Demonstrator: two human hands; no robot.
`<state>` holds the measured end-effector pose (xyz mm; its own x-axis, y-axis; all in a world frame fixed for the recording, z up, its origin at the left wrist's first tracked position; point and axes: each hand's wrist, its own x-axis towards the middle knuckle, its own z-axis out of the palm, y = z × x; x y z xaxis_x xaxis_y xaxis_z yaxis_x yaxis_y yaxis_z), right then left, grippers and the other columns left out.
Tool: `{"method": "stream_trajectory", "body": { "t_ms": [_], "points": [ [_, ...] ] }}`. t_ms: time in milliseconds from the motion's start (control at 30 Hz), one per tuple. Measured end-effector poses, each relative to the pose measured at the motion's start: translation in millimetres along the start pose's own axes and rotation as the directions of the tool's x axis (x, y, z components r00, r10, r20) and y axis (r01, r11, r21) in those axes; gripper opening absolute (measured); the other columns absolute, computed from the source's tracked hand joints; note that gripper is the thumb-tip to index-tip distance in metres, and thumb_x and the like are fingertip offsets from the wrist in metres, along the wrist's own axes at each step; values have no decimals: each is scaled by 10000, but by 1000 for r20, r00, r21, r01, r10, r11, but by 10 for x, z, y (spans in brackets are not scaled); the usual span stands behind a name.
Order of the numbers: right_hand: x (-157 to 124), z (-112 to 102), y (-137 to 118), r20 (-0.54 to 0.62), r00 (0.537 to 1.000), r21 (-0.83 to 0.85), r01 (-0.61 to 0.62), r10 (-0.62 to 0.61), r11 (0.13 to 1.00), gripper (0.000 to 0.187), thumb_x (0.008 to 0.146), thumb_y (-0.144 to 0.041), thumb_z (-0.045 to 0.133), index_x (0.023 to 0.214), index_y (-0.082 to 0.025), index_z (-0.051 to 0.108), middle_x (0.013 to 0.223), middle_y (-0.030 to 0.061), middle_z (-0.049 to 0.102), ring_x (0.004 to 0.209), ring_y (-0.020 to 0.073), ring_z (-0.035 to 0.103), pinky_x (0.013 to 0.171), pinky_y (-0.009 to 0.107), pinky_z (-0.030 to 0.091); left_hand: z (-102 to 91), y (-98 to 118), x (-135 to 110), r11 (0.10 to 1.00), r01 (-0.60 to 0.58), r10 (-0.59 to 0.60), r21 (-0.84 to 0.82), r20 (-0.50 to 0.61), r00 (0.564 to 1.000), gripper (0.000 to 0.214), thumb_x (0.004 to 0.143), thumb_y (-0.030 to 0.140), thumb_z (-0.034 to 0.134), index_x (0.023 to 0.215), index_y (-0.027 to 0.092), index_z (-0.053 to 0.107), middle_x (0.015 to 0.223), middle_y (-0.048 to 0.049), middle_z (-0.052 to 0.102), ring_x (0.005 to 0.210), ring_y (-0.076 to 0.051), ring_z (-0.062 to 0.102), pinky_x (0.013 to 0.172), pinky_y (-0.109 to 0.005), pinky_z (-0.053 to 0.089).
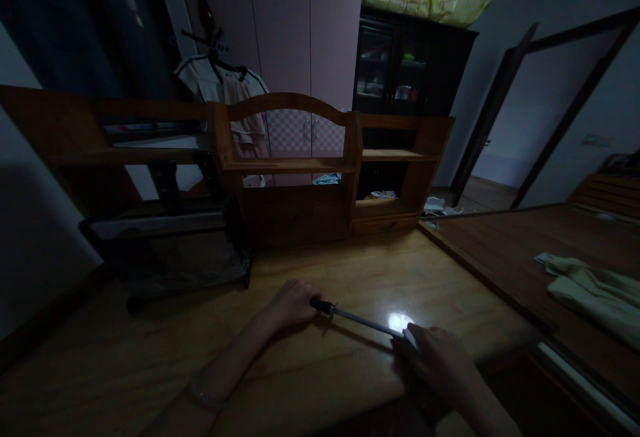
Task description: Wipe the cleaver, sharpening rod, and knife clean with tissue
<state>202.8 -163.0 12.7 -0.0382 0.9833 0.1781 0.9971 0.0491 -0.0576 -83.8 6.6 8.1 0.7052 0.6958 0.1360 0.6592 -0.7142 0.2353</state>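
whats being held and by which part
A metal rod: the left hand grips its black handle; the right hand, at the other end, holds a white item.

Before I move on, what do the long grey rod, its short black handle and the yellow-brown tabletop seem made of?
Long grey rod: probably metal with a dull sheen, judging by its straight, slim shaft. Short black handle: perhaps plastic, uniformly dark; dim light leaves it open. Yellow-brown tabletop: likely varnished wood, glossy, with streaky grain and a bright reflection.
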Motion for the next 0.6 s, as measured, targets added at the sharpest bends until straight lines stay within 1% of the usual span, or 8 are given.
{"method": "stream_trajectory", "body": {
  "t_ms": [167,333,433,533,600],
  "points": [
    [14,14,13,0,1000,-18,-9,9,1000,330,937,-435,417,793,-222,623,665,59,661,640,223,629,560,279,287,-16,11,-2,1000,9,-9,8,4,1000,184,794,249,552,781,225,734,770,-54,720,718,-199,645,599,-259,343],
    [-1,28,63,0,1000,30,-16,16,999,318,931,-431,425,792,-226,625,674,57,662,641,210,628,556,268,302,-27,19,-8,1000,16,-16,5,9,1000,178,787,248,563,816,234,737,770,-43,720,710,-188,639,583,-251,330],
    [-27,28,152,-20,999,65,-33,34,997,328,918,-462,444,773,-226,620,657,55,657,618,203,624,543,260,318,-33,13,-5,1000,20,-20,8,2,1000,196,811,292,552,787,222,733,765,-51,717,702,-188,635,575,-252,320],
    [-66,11,298,-61,995,77,-72,77,994,363,897,-524,457,759,-226,611,623,51,644,582,200,614,527,255,337,-36,2,0,1000,24,-24,16,-9,1000,241,834,343,543,748,205,720,757,-58,714,684,-186,632,570,-253,312],
    [-100,-4,411,-105,988,71,-103,111,992,378,899,-545,436,802,-228,618,655,60,652,588,206,614,528,260,356,-34,-5,1,999,28,-28,23,-14,1000,245,828,352,554,717,197,709,736,-56,707,677,-184,631,561,-251,303]
  ]
}}
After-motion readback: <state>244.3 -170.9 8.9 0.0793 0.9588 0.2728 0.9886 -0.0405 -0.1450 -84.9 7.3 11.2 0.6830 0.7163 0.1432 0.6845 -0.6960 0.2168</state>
